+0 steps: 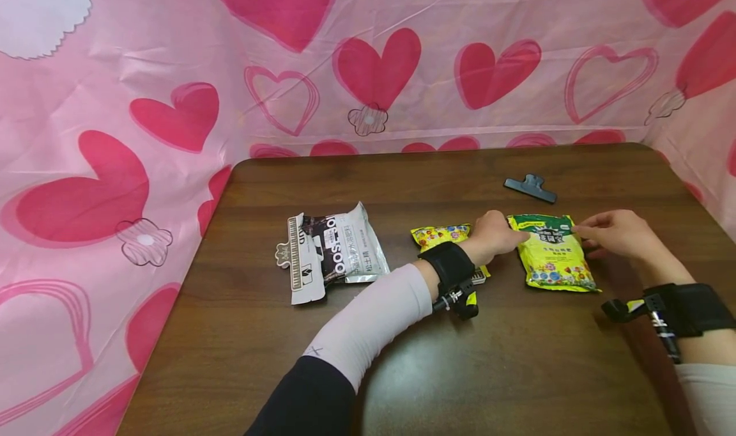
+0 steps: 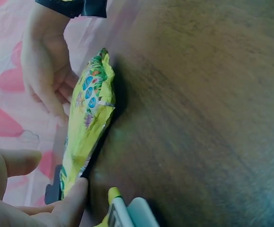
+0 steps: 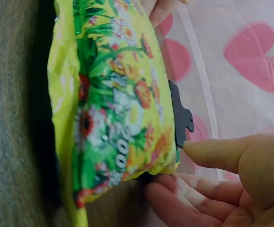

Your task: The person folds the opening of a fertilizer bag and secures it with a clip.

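A yellow-and-green packet (image 1: 554, 257) printed with flowers lies flat on the table. My left hand (image 1: 496, 234) is at its upper left edge; in the left wrist view a fingertip touches the edge of the packet (image 2: 87, 104) while the thumb stands apart. On the other side, my right hand (image 1: 618, 234) reaches the upper right corner, thumb and fingers spread around it in the right wrist view, not visibly pinching. Behind the packet lies a dark grey clip (image 1: 531, 187). A second yellow packet (image 1: 439, 234) is partly hidden under my left wrist, with a pale clip (image 1: 478, 276) at its side.
To the left lies a black-and-white packet (image 1: 356, 247) with a white ruler-marked clip (image 1: 296, 260) on its left end. The brown wooden table (image 1: 517, 372) ends against a pink heart-patterned cloth (image 1: 402, 14) at the back and sides.
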